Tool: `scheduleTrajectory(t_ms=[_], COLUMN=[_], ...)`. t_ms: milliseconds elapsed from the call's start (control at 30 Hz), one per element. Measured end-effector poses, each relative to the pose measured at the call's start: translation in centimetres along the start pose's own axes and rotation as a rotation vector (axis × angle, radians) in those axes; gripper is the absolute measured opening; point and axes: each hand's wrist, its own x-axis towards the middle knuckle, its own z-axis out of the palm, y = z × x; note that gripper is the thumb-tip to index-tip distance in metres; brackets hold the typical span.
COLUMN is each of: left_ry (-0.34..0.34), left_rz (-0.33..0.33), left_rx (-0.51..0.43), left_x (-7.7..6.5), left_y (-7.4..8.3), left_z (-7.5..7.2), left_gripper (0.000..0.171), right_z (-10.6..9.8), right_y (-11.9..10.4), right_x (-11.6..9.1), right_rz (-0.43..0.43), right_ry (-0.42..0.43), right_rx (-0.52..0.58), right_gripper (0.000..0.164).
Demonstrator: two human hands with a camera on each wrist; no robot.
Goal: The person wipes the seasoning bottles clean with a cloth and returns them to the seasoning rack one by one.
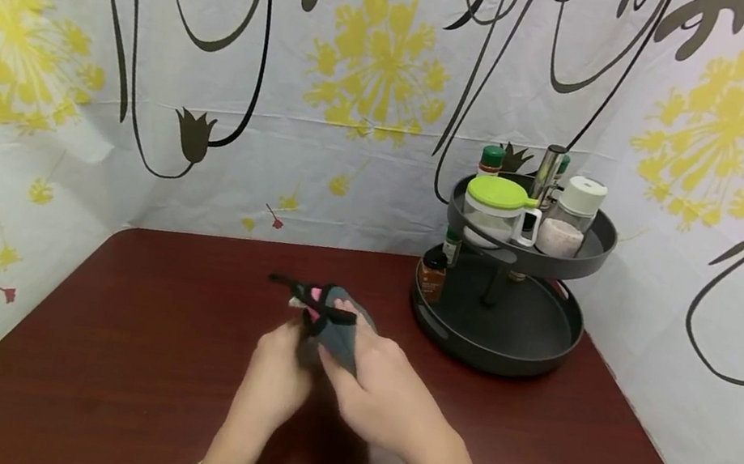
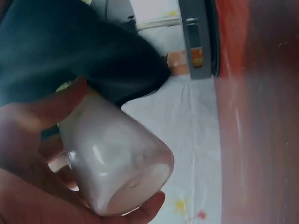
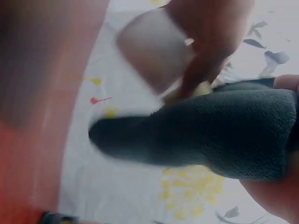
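Note:
My left hand (image 1: 277,376) grips a whitish translucent jar (image 2: 119,154), its thumb and fingers around the sides. A yellow-green part shows at one end of the jar, and its round base faces the left wrist camera. A grey-blue cloth (image 1: 339,341) with a black edge is held in my right hand (image 1: 386,390), between thumb and fingers. The cloth (image 3: 210,130) hangs beside the jar (image 3: 154,51) and overlaps its yellow-green end in the right wrist view. From the head camera, the jar is mostly hidden behind hands and cloth.
A dark two-tier round rack (image 1: 492,351) stands at the back right of the reddish-brown table (image 1: 122,354). On its upper tier are a green-lidded jar (image 1: 498,204), a white-capped shaker (image 1: 570,216) and other bottles. A brown spice bottle (image 1: 432,277) sits below. Patterned cloth (image 1: 361,206) surrounds the table.

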Motion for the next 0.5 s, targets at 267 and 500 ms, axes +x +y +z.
scheduleTrajectory(t_ms=[267,500], left_ry=[0.014,0.004], left_rz=[0.012,-0.048], left_rx=[-0.137,-0.122], left_x=[0.4,0.4], left_y=[0.4,0.2], left_z=[0.1,-0.6], left_gripper=[0.041,0.053], right_z=[-0.2,0.0], right_y=[1.3,0.6], right_x=[2.2,0.6], right_rz=[0.128,0.046], right_ry=[0.088,0.081], right_rx=[0.1,0.042], right_gripper=[0.043,0.047])
